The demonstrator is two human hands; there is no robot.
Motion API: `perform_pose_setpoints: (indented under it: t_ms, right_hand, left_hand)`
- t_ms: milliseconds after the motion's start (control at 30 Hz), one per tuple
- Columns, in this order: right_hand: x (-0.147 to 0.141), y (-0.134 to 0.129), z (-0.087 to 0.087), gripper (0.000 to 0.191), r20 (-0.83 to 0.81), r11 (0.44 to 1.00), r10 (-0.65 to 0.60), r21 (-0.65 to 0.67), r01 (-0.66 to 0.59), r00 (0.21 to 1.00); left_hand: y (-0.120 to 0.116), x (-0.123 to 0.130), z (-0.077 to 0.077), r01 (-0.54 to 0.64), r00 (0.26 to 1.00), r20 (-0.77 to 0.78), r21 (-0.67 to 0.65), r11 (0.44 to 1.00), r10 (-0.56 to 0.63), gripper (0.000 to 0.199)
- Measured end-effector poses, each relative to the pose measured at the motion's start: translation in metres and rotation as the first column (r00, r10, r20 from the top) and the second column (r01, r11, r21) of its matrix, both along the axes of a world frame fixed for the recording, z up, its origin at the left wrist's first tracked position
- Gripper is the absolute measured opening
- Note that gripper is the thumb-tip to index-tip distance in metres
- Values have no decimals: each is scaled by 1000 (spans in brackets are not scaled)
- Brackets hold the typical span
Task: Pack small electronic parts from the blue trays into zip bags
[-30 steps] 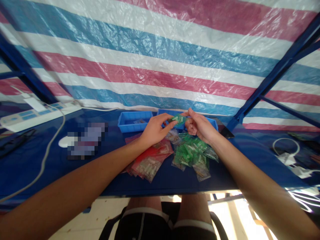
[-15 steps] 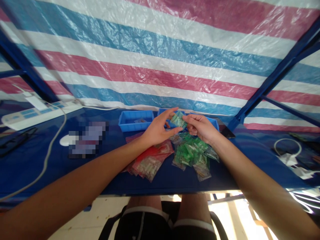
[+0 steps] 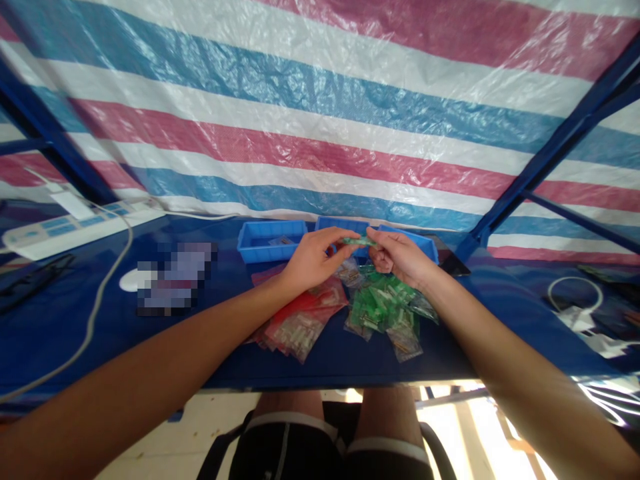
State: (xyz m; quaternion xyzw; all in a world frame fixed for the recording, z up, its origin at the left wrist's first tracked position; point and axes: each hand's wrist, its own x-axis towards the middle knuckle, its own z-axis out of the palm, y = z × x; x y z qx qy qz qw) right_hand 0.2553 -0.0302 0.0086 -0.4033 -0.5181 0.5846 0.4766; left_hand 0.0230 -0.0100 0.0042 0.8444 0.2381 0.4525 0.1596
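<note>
Between my hands, over the middle blue bin [image 3: 340,225], is a small green plastic bag [image 3: 359,241], seen nearly edge-on. My left hand [image 3: 319,255] pinches its left end with thumb and fingers. At the right end, my right hand [image 3: 397,255] grips it between thumb and curled fingers. Below my right hand lies a pile of green plastic bags [image 3: 383,303] with small parts inside, some clear bags among them. Red plastic bags [image 3: 300,323] with small parts are heaped below my left hand.
A left blue bin [image 3: 273,253] holds a small clear bag; a right blue bin [image 3: 425,247] is partly behind my hand. A dark flat object [image 3: 453,260] lies beside it. On the left are a power strip [image 3: 75,230], a cable [image 3: 95,320] and a blurred-out object [image 3: 177,280].
The green bag has turned from facing me to nearly edge-on. My left hand's spread fingers and thumb have closed onto it. My right hand keeps its grip.
</note>
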Motion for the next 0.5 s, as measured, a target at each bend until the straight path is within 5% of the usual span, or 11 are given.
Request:
perform_pose_setpoints:
  t_ms: [500]
  right_hand:
    - [0,1,-2,52,36,1000,1,-5,-1,999]
  left_hand:
    - [3,-2,1,-114,988,116,101,988,102,24]
